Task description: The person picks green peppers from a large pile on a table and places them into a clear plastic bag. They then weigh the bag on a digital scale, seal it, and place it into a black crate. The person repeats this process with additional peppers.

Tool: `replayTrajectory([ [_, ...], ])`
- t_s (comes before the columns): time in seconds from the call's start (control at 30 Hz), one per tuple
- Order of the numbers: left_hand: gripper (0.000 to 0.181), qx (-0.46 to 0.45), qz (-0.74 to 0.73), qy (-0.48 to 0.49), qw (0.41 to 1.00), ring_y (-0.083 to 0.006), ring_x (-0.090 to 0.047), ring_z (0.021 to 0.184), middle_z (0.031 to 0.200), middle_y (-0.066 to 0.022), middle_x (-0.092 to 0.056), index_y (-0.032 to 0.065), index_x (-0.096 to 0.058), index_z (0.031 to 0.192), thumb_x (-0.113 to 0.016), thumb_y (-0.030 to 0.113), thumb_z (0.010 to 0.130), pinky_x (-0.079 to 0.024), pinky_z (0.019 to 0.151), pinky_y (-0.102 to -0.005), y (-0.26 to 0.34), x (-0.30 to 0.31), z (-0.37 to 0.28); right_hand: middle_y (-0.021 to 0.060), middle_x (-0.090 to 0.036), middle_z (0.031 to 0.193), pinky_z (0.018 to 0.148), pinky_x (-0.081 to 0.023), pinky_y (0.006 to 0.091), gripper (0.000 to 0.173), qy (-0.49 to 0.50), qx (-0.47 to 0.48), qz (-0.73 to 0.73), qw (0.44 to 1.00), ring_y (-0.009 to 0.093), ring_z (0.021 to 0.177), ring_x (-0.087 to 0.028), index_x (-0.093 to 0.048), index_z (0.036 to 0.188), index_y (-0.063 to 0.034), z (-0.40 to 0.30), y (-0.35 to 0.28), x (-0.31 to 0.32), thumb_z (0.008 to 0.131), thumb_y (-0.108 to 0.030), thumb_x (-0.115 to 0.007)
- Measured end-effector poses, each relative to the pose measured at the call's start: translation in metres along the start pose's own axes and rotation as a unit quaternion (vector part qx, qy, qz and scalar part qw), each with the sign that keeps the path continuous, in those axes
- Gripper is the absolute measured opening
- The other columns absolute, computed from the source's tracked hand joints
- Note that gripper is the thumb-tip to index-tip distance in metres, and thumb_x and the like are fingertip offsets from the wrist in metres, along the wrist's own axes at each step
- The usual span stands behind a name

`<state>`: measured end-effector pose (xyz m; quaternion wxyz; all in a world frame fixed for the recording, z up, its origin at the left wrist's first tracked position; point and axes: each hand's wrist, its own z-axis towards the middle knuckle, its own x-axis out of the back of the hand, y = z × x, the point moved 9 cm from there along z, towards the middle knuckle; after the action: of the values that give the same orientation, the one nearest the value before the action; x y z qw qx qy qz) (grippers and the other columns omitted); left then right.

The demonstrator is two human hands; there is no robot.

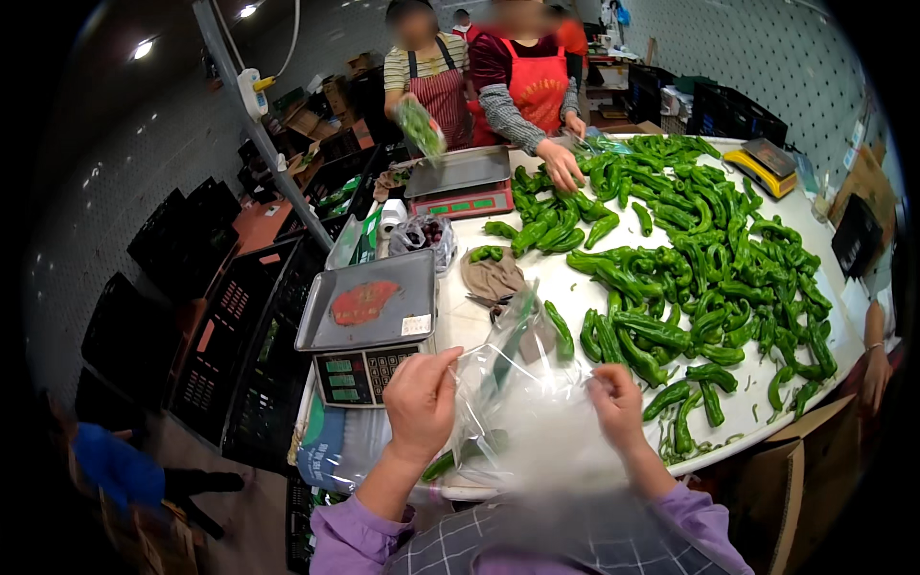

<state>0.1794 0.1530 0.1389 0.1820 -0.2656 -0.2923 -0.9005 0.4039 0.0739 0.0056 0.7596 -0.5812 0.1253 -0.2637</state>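
Between my two hands a clear plastic bag (478, 402) is stretched by its edges above the near side of the white table. My left hand (424, 402) pinches one edge between thumb and fingertips. On the other side my right hand (617, 406) grips the opposite edge. A whitish blur covers part of the bag, so its inside is hard to make out. Green peppers (650, 329) lie in a large spread beyond and to the right of my right hand. Just past my left hand stands a digital scale (366, 302) with a bare grey metal pan.
A brown cloth (494, 274) lies mid-table, dark scissors beside it. A second scale (460, 180) and a yellow scale (765, 169) stand farther off. Across the table one co-worker reaches into peppers; another holds a filled bag (420, 129). Black crates (215, 345) stack left; a cardboard box (790, 474) stands right.
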Motion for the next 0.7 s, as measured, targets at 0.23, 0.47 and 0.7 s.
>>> replayTrajectory([
  [0.23,0.019,-0.051,-0.087,-0.111,0.989,-0.0262,-0.056,0.07,0.08,-0.0094,-0.06,0.0053,-0.064,0.087,-0.058,0.001,0.07,-0.046,0.061,-0.0329,0.045,-0.05,-0.004,0.0153,-0.061,0.09,0.079,-0.047,0.0382,0.023,-0.107,0.374,-0.057,0.92,0.03,0.083,-0.06,-0.056,0.09,-0.0006,-0.035,-0.144,-0.026,0.069,0.009,-0.054],
  [0.47,0.021,-0.277,-0.173,-0.235,0.916,-0.0237,-0.057,0.08,0.085,-0.0084,-0.056,0.0054,-0.057,0.09,-0.054,0.008,0.07,-0.046,0.066,-0.0314,0.123,-0.102,-0.068,0.0207,-0.041,0.127,0.097,-0.033,0.0377,0.053,-0.19,0.207,-0.254,0.926,0.037,0.116,-0.041,-0.034,0.127,-0.004,0.015,-0.014,-0.118,0.078,-0.006,-0.054],
  [0.7,0.047,-0.214,0.022,-0.188,0.958,-0.0201,-0.052,0.101,0.111,-0.009,-0.053,0.0102,-0.05,0.117,-0.058,0.011,0.07,-0.04,0.084,-0.0382,0.102,-0.088,-0.041,0.0175,-0.035,0.131,0.095,-0.034,0.0325,0.076,0.032,-0.014,0.189,0.981,0.025,0.117,-0.039,-0.013,0.139,-0.005,0.081,0.009,-0.047,0.083,-0.032,-0.058],
])
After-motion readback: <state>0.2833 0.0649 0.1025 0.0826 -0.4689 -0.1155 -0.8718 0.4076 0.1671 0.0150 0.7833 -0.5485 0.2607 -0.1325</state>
